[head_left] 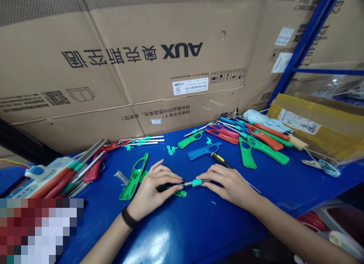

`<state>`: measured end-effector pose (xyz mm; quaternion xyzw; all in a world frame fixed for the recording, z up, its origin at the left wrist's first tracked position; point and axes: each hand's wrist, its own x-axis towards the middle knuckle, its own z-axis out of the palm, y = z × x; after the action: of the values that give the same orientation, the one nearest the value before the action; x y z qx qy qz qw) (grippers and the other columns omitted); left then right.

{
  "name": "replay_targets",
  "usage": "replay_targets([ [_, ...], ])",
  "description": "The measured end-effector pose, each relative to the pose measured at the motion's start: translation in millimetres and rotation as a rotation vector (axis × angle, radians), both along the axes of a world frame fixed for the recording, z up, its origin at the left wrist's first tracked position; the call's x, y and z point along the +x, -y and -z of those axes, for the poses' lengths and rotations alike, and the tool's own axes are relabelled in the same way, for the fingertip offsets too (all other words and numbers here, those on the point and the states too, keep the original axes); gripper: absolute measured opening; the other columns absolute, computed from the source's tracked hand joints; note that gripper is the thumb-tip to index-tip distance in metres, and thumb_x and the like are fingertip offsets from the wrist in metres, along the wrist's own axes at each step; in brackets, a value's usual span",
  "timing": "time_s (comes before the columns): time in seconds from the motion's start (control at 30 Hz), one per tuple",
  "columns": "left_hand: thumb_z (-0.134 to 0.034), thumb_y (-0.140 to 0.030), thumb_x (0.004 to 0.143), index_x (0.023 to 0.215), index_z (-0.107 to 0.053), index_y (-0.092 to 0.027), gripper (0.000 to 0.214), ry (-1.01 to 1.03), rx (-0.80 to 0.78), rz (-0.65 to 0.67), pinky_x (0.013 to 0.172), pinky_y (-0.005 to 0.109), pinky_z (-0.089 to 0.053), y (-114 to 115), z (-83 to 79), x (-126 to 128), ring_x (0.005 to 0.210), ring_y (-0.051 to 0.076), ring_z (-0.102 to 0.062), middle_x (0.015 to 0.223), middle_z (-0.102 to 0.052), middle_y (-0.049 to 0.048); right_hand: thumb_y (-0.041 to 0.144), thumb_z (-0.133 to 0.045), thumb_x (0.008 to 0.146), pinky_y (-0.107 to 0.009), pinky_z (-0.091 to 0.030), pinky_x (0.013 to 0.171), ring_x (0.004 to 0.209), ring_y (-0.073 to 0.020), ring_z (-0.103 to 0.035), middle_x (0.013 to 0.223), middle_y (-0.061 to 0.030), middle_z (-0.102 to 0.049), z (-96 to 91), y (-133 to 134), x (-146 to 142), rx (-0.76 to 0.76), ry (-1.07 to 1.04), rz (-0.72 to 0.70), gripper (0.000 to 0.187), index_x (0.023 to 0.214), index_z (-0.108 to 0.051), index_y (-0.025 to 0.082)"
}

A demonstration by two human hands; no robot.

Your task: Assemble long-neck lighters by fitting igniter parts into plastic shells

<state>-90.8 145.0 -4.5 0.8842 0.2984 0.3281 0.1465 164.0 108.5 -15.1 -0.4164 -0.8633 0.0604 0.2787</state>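
Between my two hands lies a slim metal lighter tube (188, 184) with a teal collar (196, 183). My left hand (155, 183) is closed in a pinch at the tube's dark end. My right hand (226, 181) pinches the tube just past the collar, fingers pressed together. A green lighter half-shell (133, 180) rests left of my left hand, and another green piece (181, 194) shows partly beneath its fingers. Behind my right hand is a black and yellow screwdriver (221, 159), its shaft hidden by the hand.
A blue half-shell (204, 151) and teal clips (171, 150) lie beyond my hands. Green, red and orange lighters (264, 137) are piled at the right. Lighters and a power strip (36, 176) stand left. A cardboard sheet (127, 78) walls the back of the blue table (193, 233).
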Motion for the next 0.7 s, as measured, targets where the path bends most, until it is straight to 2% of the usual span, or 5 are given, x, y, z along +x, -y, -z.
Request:
replay_targets([
  [0.4, -0.068, -0.028, 0.080, 0.085, -0.073, -0.029, 0.007, -0.017, 0.010, 0.032, 0.106, 0.046, -0.028, 4.4, 0.3, 3.1, 0.080, 0.015, -0.064, 0.085, -0.075, -0.0028, 0.026, -0.052, 0.091, -0.024, -0.046, 0.071, 0.078, -0.0127, -0.059, 0.086, -0.0009, -0.063, -0.8, 0.9, -1.8, 0.088, -0.023, -0.005, 0.016, 0.099, -0.067, 0.026],
  [0.7, -0.065, -0.027, 0.082, 0.089, -0.072, -0.031, 0.010, -0.069, -0.037, 0.038, 0.107, 0.051, -0.026, 3.3, -3.0, 1.1, 0.086, 0.017, -0.062, 0.091, -0.074, -0.0018, 0.026, -0.049, 0.093, -0.021, -0.043, 0.064, 0.073, -0.0097, -0.060, 0.086, 0.0001, -0.063, 1.3, 1.8, -2.6, 0.116, -0.017, 0.006, 0.018, 0.096, -0.068, 0.026],
])
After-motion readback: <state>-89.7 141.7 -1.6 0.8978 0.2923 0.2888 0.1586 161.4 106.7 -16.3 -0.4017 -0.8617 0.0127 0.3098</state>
